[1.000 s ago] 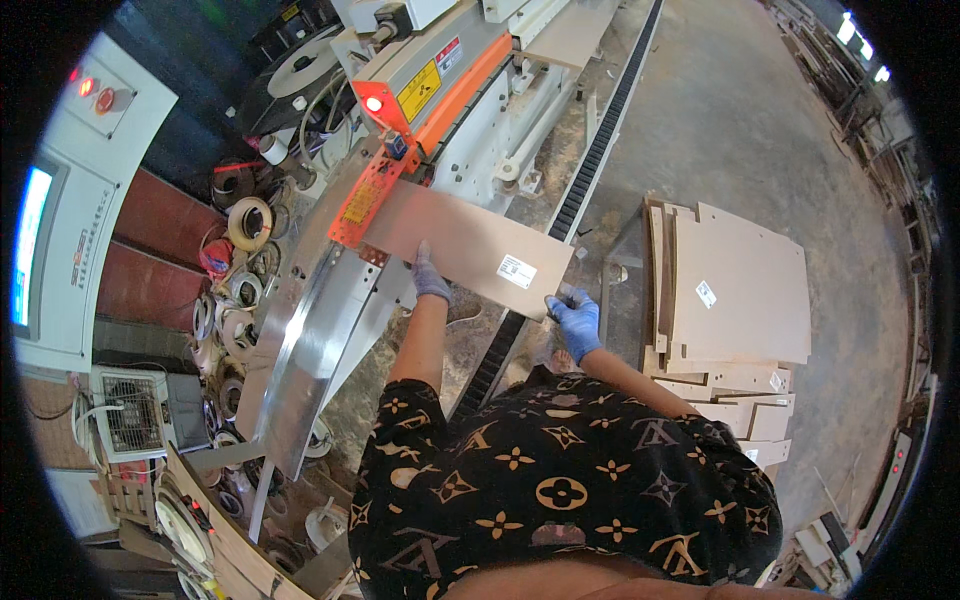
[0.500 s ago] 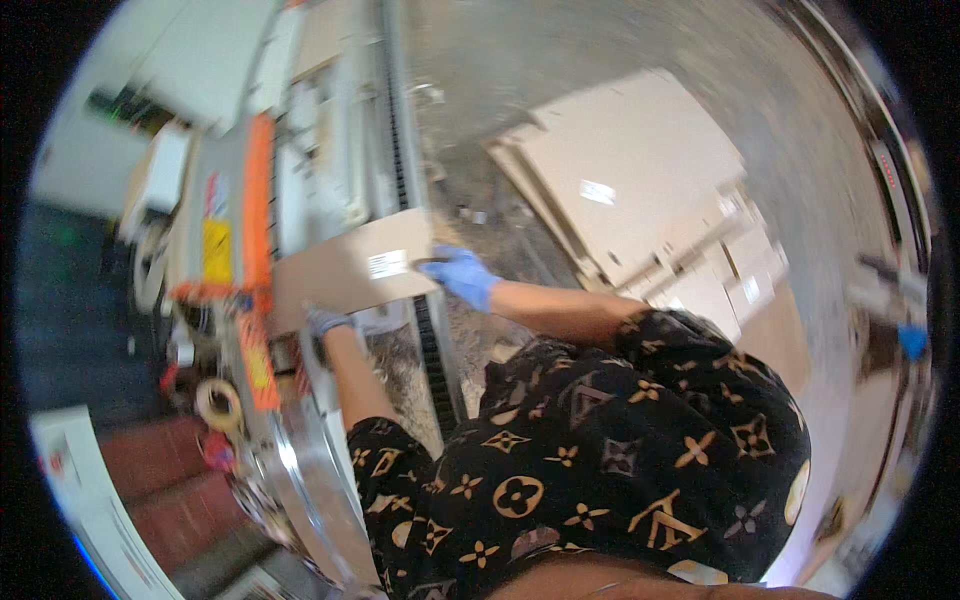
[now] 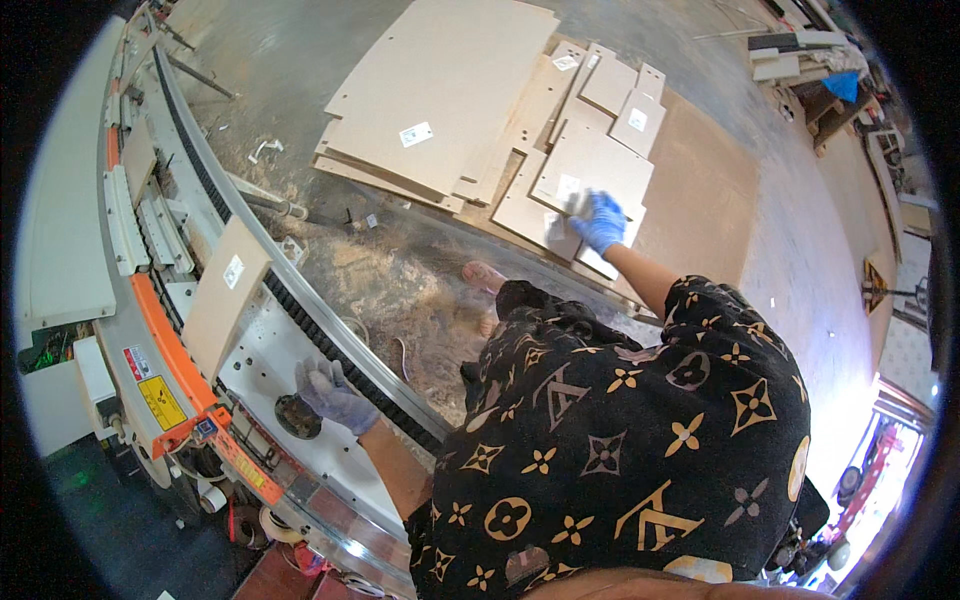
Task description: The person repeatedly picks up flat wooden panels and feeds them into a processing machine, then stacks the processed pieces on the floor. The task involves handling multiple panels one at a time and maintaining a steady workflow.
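My left hand [image 3: 338, 396], in a pale bluish glove, hovers over the white bed of the machine with fingers spread and nothing in them. Just ahead of it a beige board [image 3: 222, 310] with a white label rests across the machine, apart from the hand. On the right, my right hand [image 3: 602, 224], in a blue glove, is over a labelled beige panel [image 3: 597, 165] on the stack. Motion blurs its fingers, so whether they grip anything is unclear.
Large beige panels [image 3: 440, 90] lie stacked on the floor beside smaller ones. The machine's orange edge strip [image 3: 165, 325] and black roller track [image 3: 310, 330] run along the left. Wood dust covers the floor between. Scrap pieces and a blue item [image 3: 842, 86] lie far right.
Both hands have let go of the board, which now lies on the machine. My right hand has swung right to the stacked panels. The view has turned right.
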### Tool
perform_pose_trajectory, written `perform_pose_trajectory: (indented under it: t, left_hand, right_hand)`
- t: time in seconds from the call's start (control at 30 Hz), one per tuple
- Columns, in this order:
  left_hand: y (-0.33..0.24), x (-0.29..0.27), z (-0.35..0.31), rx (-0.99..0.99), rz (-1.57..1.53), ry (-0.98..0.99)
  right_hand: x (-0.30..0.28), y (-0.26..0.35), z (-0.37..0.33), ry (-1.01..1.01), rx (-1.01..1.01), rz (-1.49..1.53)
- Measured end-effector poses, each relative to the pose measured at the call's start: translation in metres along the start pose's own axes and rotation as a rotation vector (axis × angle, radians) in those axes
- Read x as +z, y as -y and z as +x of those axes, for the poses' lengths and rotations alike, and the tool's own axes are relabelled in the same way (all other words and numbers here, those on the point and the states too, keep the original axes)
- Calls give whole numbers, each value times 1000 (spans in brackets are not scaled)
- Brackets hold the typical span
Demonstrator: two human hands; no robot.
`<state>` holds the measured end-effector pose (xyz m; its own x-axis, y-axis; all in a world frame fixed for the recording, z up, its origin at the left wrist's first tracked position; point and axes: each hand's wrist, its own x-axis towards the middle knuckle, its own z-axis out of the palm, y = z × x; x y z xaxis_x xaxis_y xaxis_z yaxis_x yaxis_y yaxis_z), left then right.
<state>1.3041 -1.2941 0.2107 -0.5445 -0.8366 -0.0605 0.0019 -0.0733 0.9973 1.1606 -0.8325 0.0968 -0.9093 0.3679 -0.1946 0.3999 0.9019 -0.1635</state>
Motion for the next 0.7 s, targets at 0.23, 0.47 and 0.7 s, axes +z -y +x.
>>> perform_pose_trajectory:
  t: [0.23,0.47,0.7]
  left_hand:
    - [25,4,-56,-30,-16,333]
    - [25,50,-114,-295,-3,286]
    - [45,95,-155,-452,-108,450]
  right_hand:
    - [19,-107,53,-35,486,442]
    - [25,-129,130,169,669,1250]
    - [-7,-114,125,574,283,1503]
